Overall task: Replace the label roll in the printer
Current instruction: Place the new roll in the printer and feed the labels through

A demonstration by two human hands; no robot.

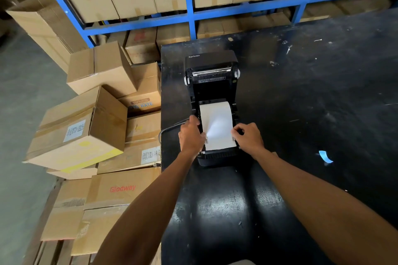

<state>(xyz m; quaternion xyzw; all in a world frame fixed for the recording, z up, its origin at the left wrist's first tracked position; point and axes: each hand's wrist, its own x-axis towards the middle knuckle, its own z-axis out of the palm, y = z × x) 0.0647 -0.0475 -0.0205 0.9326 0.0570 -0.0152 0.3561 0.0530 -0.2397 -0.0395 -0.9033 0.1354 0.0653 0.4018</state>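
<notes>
A black label printer (212,64) stands on the black table with its lid swung up and back. A white label roll (216,114) sits in the open bay, and its paper runs forward over the front of the printer. My left hand (190,135) pinches the paper's left edge at the left guide. On the other side my right hand (248,136) pinches the right edge at the right guide. The paper's front end lies flat between both hands.
The black table (312,103) carries scraps of paper and a blue label piece (325,156) at the right. A grey cable (170,129) leaves the printer's left side. Stacked cardboard boxes (86,131) crowd the left. Blue shelving (189,13) with boxes stands behind.
</notes>
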